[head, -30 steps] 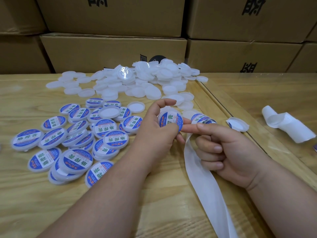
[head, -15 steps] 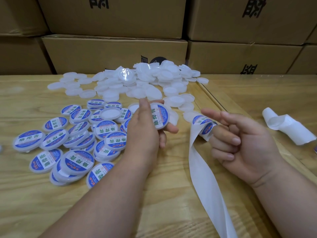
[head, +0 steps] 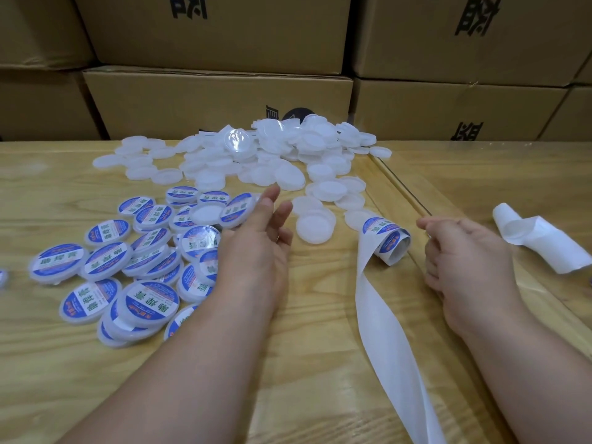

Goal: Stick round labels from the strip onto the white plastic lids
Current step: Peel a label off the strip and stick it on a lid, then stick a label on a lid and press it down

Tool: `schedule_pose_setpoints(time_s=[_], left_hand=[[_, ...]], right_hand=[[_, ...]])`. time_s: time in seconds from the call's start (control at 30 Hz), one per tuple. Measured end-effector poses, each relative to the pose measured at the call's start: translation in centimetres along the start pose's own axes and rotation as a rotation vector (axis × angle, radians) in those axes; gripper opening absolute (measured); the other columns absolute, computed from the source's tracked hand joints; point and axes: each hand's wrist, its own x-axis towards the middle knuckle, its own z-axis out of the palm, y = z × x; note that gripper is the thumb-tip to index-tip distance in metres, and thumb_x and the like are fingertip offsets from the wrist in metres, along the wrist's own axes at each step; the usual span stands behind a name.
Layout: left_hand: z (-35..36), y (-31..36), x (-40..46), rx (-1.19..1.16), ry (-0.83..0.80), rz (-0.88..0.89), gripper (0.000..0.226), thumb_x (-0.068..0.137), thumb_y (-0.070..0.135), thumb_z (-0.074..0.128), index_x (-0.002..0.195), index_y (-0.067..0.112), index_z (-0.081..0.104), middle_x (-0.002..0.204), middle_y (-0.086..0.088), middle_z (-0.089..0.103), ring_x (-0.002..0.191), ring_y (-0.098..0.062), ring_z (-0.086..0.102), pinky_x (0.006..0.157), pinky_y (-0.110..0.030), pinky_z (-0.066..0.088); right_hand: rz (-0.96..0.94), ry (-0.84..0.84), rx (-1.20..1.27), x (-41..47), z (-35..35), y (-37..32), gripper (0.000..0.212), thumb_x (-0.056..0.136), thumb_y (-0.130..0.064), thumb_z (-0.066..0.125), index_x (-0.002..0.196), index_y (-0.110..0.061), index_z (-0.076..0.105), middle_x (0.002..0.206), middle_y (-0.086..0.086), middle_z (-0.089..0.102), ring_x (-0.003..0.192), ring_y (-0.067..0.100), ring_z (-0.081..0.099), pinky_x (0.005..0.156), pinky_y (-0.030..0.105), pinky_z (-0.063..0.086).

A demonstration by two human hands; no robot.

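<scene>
My two forearms reach in from the bottom of the frame over a pale wooden table (head: pixel 304 363). A white backing strip (head: pixel 384 331) runs from the bottom edge up the centre right, its curled end carrying blue round labels (head: pixel 381 227) between my hands. My left hand (head: pixel 256 248), centre frame, is extended with fingers straight and slightly apart, holding nothing, its tips beside a labelled lid (head: pixel 238 209) tilted at the edge of the labelled lids (head: pixel 128 267) heaped at centre left. My right hand (head: pixel 464 254), at right, has its fingers loosely curled, forefinger and thumb together; I cannot tell if they pinch anything. A loose curl of spent backing (head: pixel 541 241) lies at the far right. Beyond, at upper centre, sits the pile of bare white plastic lids (head: pixel 272 158), with cardboard boxes (head: pixel 217 100) stacked behind.
</scene>
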Motion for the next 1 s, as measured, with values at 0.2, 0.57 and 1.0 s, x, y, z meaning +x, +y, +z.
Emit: schedule_pose_setpoints(time_s=[0.2, 0.57, 1.0], left_hand=[[-0.1, -1.0, -1.3, 0.643, -0.213, 0.308, 0.016, 0.102, 0.022, 0.055, 0.109, 0.028, 0.068, 0.098, 0.011, 0.078, 0.09, -0.004, 0.072, 0.068, -0.013, 0.05], [-0.7, -2.8, -2.1, 1.789, -0.367, 0.52, 0.035, 0.091, 0.035, 0.058, 0.126, 0.04, 0.061, 0.122, 0.01, 0.058, 0.122, -0.018, 0.046, 0.106, -0.036, 0.036], [-0.9, -3.0, -1.5, 1.739, -0.296, 0.523, 0.04, 0.092, 0.038, 0.065, 0.13, 0.044, 0.053, 0.128, 0.007, 0.056, 0.123, -0.019, 0.049, 0.106, -0.036, 0.037]], right_hand=[[-0.049, 0.007, -0.115, -0.4, 0.1, -0.1, 0.021, 0.074, -0.03, 0.056, 0.084, -0.031, 0.075, 0.05, -0.009, 0.038, 0.046, 0.014, 0.03, 0.048, 0.026, 0.027], [-0.175, -0.066, -0.366, -1.6, 0.4, -0.2, 0.045, 0.088, -0.045, 0.057, 0.068, -0.005, 0.06, 0.056, 0.013, 0.05, 0.051, 0.015, 0.04, 0.052, 0.028, 0.034], [-0.207, -0.126, -0.457, -2.8, 1.6, -0.3, 0.05, 0.088, -0.052, 0.067, 0.055, -0.014, 0.061, 0.044, 0.002, 0.047, 0.035, 0.006, 0.034, 0.036, 0.012, 0.028]])
